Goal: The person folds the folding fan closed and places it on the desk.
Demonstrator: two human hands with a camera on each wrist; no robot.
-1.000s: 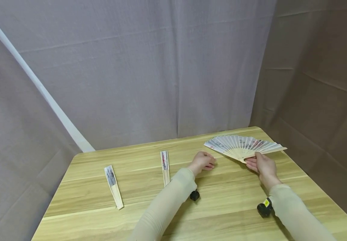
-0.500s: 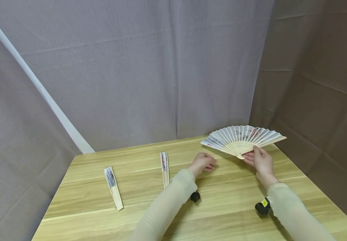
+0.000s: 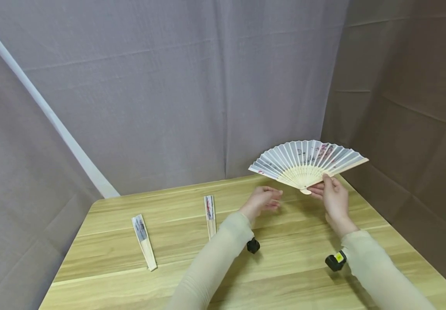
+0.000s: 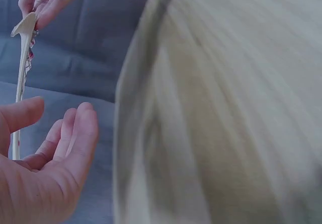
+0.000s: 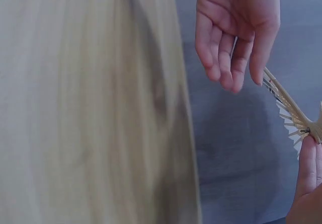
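Wooden tabletop carries two folded fans at left. Mid-frame, the left hand hovers with fingers loosely spread, holding nothing. Rightward, the right hand pinches the open paper fan at its pivot, raised above the tabletop.

Bare worktop lies between the two forearms and along the near edge, giving a hand free passage there. To the left, two folded fans lie well apart with a clear lane between them. The open fan hangs over the far right corner, and curtain closes off the back.
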